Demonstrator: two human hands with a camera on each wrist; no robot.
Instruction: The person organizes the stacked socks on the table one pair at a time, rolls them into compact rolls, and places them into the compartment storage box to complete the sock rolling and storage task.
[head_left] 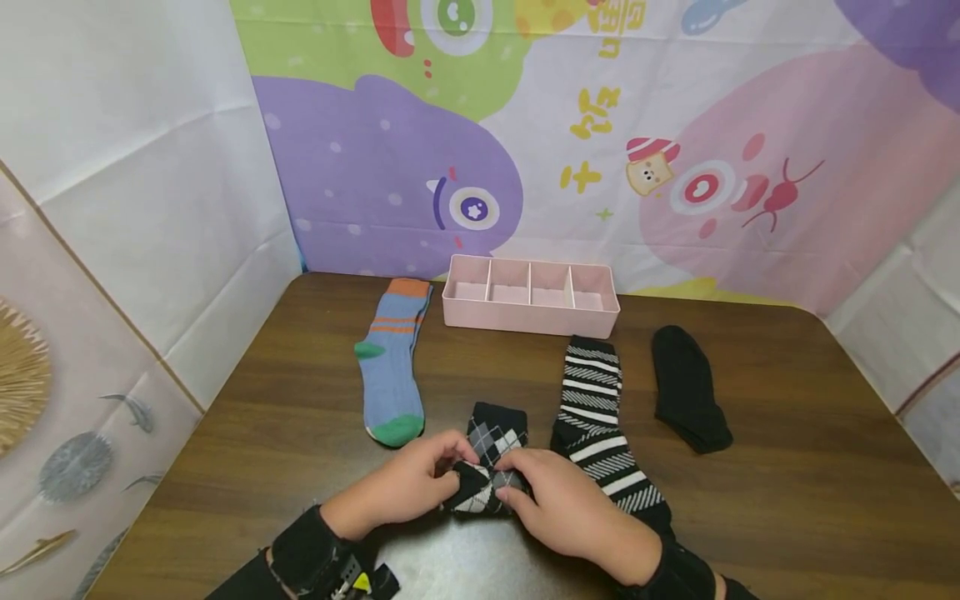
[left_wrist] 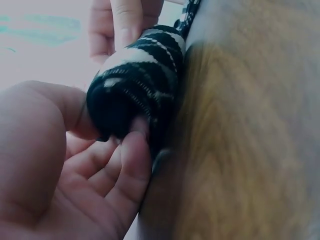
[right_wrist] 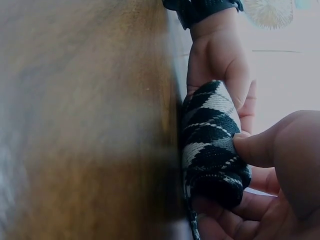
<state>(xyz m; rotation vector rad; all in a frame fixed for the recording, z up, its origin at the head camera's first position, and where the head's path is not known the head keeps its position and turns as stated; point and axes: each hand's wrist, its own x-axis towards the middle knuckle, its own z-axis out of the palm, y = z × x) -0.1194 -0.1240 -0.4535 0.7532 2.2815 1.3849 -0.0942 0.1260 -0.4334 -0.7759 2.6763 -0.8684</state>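
A black, grey and white argyle sock (head_left: 497, 433) lies on the table between the two hands, its near end rolled up into a thick roll and its far end flat. From the left side, the left hand (head_left: 422, 483) pinches one end of the roll between thumb and fingers. At the opposite end the right hand (head_left: 558, 502) grips the roll the same way. The left wrist view shows the rolled sock (left_wrist: 145, 70) end-on, with a fingertip inside its fold. In the right wrist view the right thumb (right_wrist: 255, 149) presses against the argyle roll (right_wrist: 212, 135).
Behind stands a pink box (head_left: 528, 317) with several compartments. A blue sock with orange and green parts (head_left: 393, 367) lies at left. To the right are a black-and-white striped sock (head_left: 600, 408), partly behind the right hand, and a black sock (head_left: 687, 387).
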